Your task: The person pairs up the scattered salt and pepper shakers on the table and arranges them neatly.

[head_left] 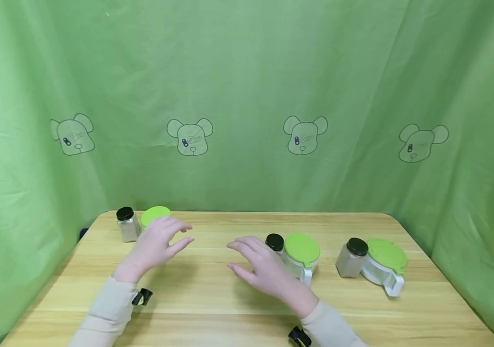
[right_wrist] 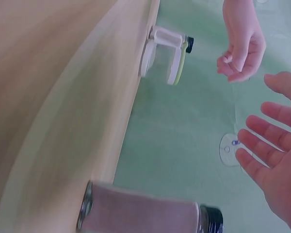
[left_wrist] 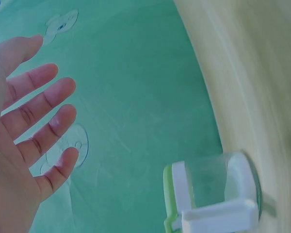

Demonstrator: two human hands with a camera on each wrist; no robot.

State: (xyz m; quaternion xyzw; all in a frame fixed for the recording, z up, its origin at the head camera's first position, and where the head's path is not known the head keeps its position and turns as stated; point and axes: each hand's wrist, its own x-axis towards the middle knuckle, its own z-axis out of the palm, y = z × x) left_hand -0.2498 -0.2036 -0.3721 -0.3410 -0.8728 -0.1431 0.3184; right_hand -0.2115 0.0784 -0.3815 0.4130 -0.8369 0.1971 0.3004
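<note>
My left hand (head_left: 157,245) hovers over the table's left half, fingers loosely bent and holding nothing. Behind it stands a jar with a green lid (head_left: 156,213), partly hidden; the left wrist view shows its clear body and white handle (left_wrist: 220,216). Over the middle of the table my right hand (head_left: 264,267) is raised with relaxed fingers, nothing in it. It partly covers a black-capped jar (head_left: 275,242), which the right wrist view shows large as a jar with dark contents (right_wrist: 145,211). Right beside that is another green-lidded jar (head_left: 302,249) with a white handle.
A black-capped jar (head_left: 128,225) stands at the back left. On the right, a black-capped jar (head_left: 351,260) is beside a green-lidded jar (head_left: 386,258) with a white handle. The wooden table (head_left: 212,308) is bordered by a green curtain (head_left: 247,178) with bear-like drawings.
</note>
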